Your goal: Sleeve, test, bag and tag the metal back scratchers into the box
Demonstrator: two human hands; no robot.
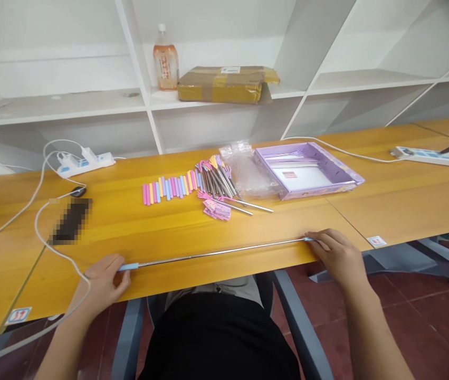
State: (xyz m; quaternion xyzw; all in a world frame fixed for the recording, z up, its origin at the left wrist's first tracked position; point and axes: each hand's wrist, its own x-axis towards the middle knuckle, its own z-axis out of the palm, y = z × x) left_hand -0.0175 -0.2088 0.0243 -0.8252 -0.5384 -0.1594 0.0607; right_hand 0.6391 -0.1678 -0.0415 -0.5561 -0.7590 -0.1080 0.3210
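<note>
Rod (224,252), telescopic, one: extended near the surface (177,227) front edge, blue handle (130,267) fitted, left hand (103,278) pinching it; right hand (338,254) pinching blue tip (308,239). Apparently unjoined: coloured handles (168,189), in row; bare-ended rods (217,180), heaped beside.

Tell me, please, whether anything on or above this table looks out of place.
The white cable looks awkward, crossing in front of the left forearm. On the shelf, the taped carton has a ragged flap jutting from its right end.

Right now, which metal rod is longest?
The blue-ended rod spanning left hand to right hand; all other visible rods are far shorter.
</note>
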